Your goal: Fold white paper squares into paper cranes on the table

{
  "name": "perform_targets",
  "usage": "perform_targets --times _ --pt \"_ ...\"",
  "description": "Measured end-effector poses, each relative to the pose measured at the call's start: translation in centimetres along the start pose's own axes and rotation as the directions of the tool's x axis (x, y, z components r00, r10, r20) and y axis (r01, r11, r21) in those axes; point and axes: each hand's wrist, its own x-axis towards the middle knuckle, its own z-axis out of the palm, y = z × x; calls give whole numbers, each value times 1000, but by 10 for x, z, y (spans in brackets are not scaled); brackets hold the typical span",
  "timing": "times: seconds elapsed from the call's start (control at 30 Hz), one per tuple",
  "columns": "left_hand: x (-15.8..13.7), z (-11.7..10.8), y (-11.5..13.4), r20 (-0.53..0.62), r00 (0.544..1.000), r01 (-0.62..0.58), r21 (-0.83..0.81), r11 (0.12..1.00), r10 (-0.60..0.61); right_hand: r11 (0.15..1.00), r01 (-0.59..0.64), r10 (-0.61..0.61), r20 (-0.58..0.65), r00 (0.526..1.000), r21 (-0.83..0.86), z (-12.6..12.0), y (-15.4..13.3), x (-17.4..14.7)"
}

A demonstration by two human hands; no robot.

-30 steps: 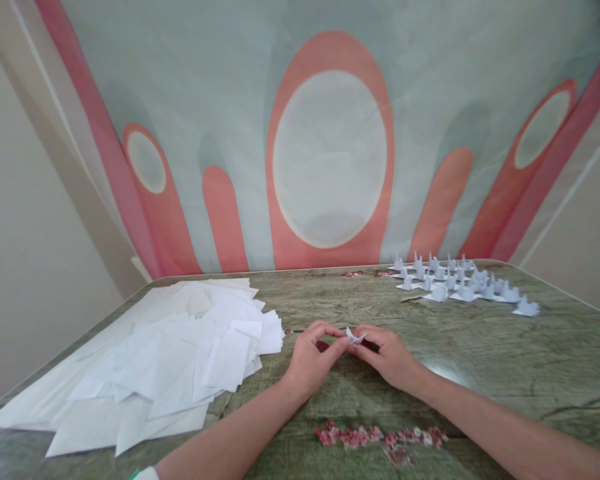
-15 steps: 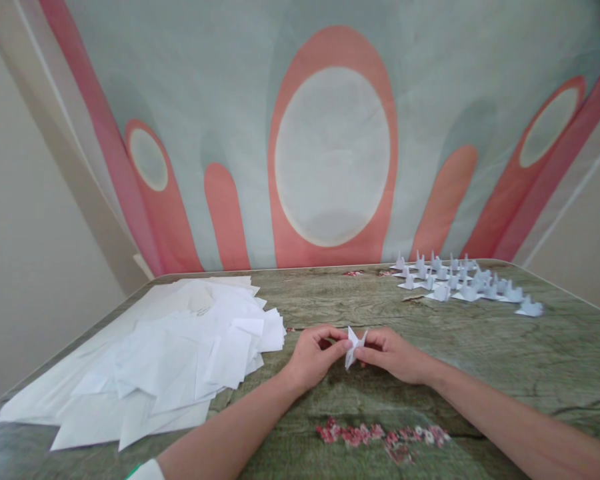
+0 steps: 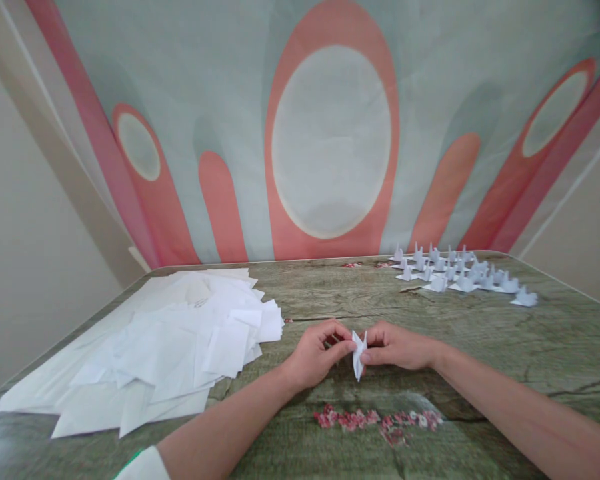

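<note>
Between my two hands, above the middle of the table, is a small white folded paper crane [image 3: 359,358], its points sticking up and down. My left hand [image 3: 321,352] pinches its left side with thumb and forefinger. From the other side, my right hand [image 3: 396,347] grips it between thumb and fingers, which partly hide its right edge. At the back right stand several finished white paper cranes [image 3: 464,283] in loose rows, wings spread flat and necks up.
A wide, untidy pile of white paper sheets [image 3: 175,347] covers the left of the wood-patterned table [image 3: 325,293]. Behind the far edge hangs a grey-green cloth [image 3: 250,80] with coral shapes. Pink flowers [image 3: 355,419] are printed on the tabletop near me.
The folded paper has turned narrower and more upright, its lower point now hanging downward. Both hands keep hold of it. The whole view has tilted slightly.
</note>
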Motion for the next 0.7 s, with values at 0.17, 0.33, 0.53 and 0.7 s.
perform_targets --times 0.17,0.33,0.53,0.7 --pt "-1 5 3 26 1000 20 -85 996 -18 1000 3 -4 57 998 14 -1 -2 -3" --pt "-2 7 4 77 997 53 -287 956 -32 992 12 -19 57 998 129 -1 3 -4" --pt "0 6 2 102 993 92 -349 932 -60 983 -12 4 47 999 182 -1 8 -3" --pt "4 4 -2 -23 999 29 -241 970 -36 971 -3 49 -186 981 240 4 12 2"
